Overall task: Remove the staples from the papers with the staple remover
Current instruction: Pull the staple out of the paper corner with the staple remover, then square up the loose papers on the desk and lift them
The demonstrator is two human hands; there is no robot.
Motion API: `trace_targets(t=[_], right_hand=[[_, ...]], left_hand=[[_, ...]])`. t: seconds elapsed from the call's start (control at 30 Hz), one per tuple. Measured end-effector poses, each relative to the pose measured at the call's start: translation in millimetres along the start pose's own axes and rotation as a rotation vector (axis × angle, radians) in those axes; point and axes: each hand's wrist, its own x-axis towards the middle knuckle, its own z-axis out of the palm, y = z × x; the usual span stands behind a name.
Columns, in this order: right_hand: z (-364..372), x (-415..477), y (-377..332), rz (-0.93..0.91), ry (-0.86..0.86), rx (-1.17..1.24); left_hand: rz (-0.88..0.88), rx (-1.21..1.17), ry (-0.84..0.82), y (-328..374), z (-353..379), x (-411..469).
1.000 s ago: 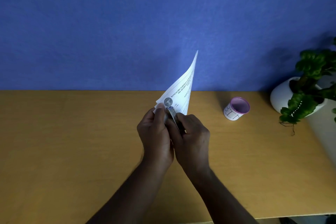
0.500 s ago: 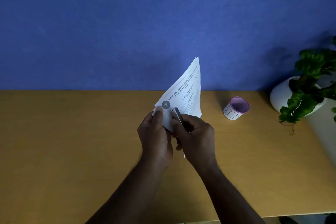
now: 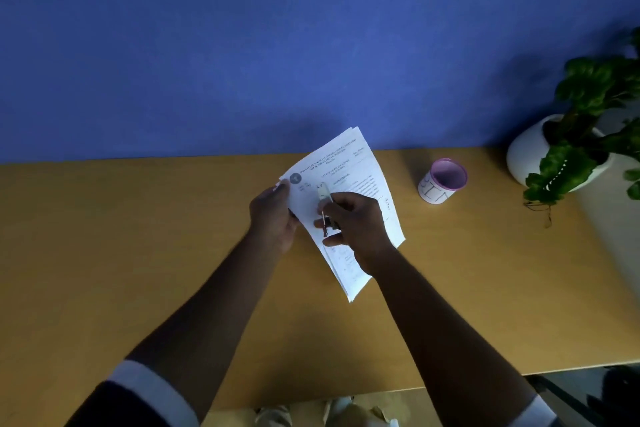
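Note:
A thin stack of printed white papers (image 3: 349, 163) is held above the wooden desk (image 3: 138, 253), its face tilted toward me. My left hand (image 3: 273, 215) pinches the stack at its upper left corner, beside a round grey logo. My right hand (image 3: 356, 222) grips a small metal staple remover (image 3: 325, 196), whose tip lies on the page just right of that corner. No staple can be made out at this size.
A small white cup with a pink rim (image 3: 443, 180) stands on the desk to the right of the papers. Further right is a white pot with a green plant (image 3: 568, 146). A blue wall (image 3: 277, 45) backs the desk.
The papers have turned from nearly edge-on to face me and dropped lower. My right hand with the staple remover has shifted right, away from the corner that my left hand holds.

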Motion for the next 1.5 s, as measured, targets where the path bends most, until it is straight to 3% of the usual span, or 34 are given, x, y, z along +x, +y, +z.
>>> trace_targets(t=[0.1,0.27,0.37,0.5,0.83,1.23,1.37,1.5], right_hand=[[-20,4,12,0.003,0.069,-0.065],[-63,10,55,-0.003,0.315,-0.211],[-90,16,85,-0.048,0.489,-0.406],[-125,26,118,-0.052,0.577,-0.663],[-146,45,145,0.027,0.591,-1.013],[-140,41,152,0.059,0.642,-1.034],[-119,37,151,-0.118,0.686,-1.103],[-63,33,149,-0.462,0.427,-1.144]], left_hand=[[0.042,0.171,0.106,5,-10,26],[0.035,0.241,0.187,9,-30,64],[0.022,0.294,0.223,9,-41,83],[0.029,0.330,0.232,8,-53,105],[0.038,0.465,0.252,7,-69,144],[0.089,0.858,0.020,-5,-65,141],[0.128,1.024,-0.070,-14,-56,134],[0.169,1.120,-0.091,-20,-51,132]])
